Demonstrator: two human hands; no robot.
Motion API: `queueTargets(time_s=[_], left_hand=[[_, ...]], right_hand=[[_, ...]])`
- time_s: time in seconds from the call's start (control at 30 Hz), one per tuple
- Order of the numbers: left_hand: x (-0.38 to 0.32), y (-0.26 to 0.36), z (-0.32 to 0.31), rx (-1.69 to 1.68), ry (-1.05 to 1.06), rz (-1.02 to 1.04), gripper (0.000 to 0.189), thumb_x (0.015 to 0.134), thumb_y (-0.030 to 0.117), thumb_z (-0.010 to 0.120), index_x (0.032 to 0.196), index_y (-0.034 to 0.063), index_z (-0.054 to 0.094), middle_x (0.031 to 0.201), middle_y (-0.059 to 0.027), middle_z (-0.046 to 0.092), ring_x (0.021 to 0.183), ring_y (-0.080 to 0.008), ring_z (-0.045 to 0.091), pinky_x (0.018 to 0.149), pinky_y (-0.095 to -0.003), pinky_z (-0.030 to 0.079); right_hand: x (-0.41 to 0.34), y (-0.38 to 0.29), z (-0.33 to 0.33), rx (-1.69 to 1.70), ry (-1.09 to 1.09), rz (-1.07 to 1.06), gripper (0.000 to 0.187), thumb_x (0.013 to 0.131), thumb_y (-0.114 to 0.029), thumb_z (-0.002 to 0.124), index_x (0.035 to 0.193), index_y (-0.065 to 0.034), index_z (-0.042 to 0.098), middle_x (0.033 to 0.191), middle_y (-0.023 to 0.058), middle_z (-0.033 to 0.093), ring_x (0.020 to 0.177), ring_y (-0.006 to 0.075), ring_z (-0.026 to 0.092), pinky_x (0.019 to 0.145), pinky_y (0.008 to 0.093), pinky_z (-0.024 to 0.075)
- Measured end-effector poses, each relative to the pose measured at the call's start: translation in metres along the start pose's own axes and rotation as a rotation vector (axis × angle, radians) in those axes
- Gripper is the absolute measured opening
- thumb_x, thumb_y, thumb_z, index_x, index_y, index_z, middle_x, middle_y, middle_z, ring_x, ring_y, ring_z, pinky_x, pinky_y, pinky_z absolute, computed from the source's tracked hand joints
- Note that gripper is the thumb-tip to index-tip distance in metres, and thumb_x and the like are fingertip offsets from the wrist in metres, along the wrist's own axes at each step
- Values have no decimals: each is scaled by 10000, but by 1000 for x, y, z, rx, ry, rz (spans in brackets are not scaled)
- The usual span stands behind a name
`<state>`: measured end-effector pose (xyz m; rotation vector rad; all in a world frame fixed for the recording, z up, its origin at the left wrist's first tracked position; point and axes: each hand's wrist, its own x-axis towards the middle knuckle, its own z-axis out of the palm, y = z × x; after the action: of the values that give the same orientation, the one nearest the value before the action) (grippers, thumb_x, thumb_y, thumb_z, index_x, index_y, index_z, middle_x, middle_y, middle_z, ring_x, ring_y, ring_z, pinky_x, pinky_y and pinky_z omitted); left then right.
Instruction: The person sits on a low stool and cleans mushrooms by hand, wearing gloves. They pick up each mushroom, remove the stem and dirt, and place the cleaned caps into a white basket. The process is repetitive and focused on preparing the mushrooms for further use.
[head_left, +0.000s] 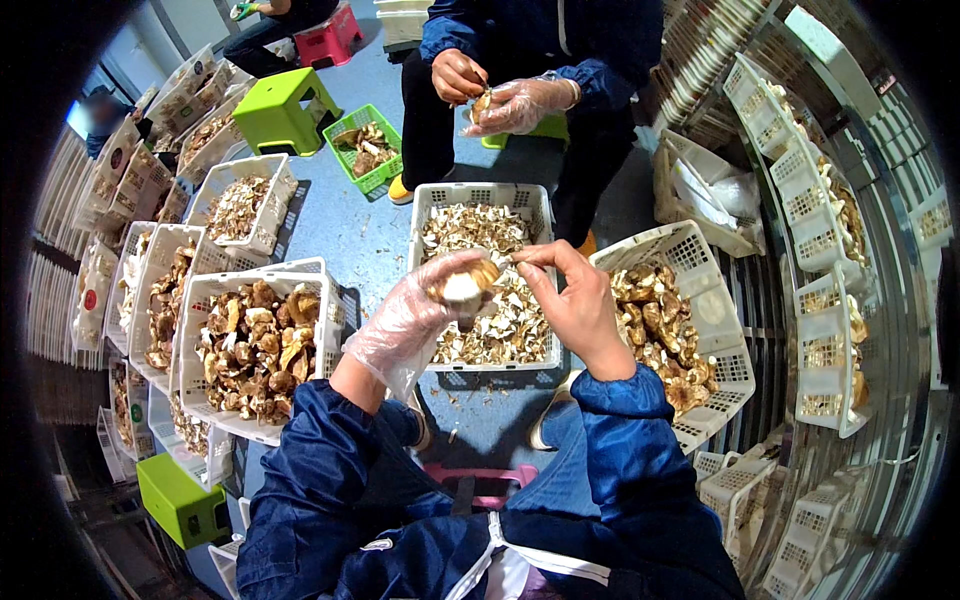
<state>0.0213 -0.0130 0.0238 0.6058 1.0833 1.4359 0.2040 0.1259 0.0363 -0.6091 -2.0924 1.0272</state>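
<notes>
My left hand (412, 315), in a clear plastic glove, holds a brown mushroom (466, 285) with a pale cut or bare face turned up. My bare right hand (574, 304) is just right of the mushroom, thumb and forefinger brought together. Whether something small or thin is pinched at those fingertips cannot be made out. Beneath both hands stands a white plastic crate (555, 330) filled with mushroom trimmings (491, 334), pale and brown. Right of my right hand, a tilted white crate (712, 315) holds whole brown mushrooms (660, 330).
A co-worker's hands (502, 97) hold a mushroom across the trimmings crate. At left, a crate (326, 330) is heaped with mushrooms, among several more crates. Farther off are a green basket (390, 127) and a green stool (277, 112). Metal racks with crates (817, 337) line the right.
</notes>
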Motion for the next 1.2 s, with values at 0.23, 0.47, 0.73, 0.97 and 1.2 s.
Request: queueTargets(time_s=[0.23, 0.47, 0.73, 0.97, 1.2], left_hand=[[5, -12, -15, -232, -77, 12, 612, 919, 73, 788, 1471, 5, 533, 1325, -125, 666, 1193, -242, 678, 1079, -406, 554], [1, -11, -12, -183, -68, -39, 582, 920, 92, 798, 1440, -5, 554, 1293, -115, 684, 1175, -225, 687, 1054, -391, 569], [-2, -10, -6, -171, -86, -32, 596, 908, 146, 826, 1413, -34, 565, 1273, -118, 693, 1143, -222, 698, 1037, -405, 582], [1, -7, -8, -75, -62, -69, 600, 891, 138, 829, 1414, -16, 578, 1171, -79, 713, 1059, -190, 707, 946, -354, 592], [7, -9, -23, 442, 20, 98, 579, 875, 161, 820, 1402, 78, 594, 1114, -92, 721, 971, -144, 680, 833, -308, 568]], right_hand=[[2, -4, -3, -45, -8, -317, 185, 828, -77, 855, 960, -70, 724, 1037, 63, 756, 1053, 289, 678, 909, 401, 540], [-2, -4, 3, -103, -38, -416, 206, 774, -30, 814, 950, -78, 719, 1140, 49, 777, 1049, 300, 702, 924, 417, 576], [-2, -5, 1, -119, -65, -423, 196, 815, 16, 817, 981, -40, 728, 1086, 91, 790, 1012, 290, 732, 851, 387, 595], [3, -6, -2, -74, -94, -372, 160, 861, 8, 799, 998, -22, 721, 1066, 105, 794, 973, 285, 758, 828, 376, 601], [-3, -10, 6, -64, -108, -265, 142, 915, 4, 757, 1050, -39, 747, 1056, 129, 790, 958, 251, 759, 845, 345, 584]])
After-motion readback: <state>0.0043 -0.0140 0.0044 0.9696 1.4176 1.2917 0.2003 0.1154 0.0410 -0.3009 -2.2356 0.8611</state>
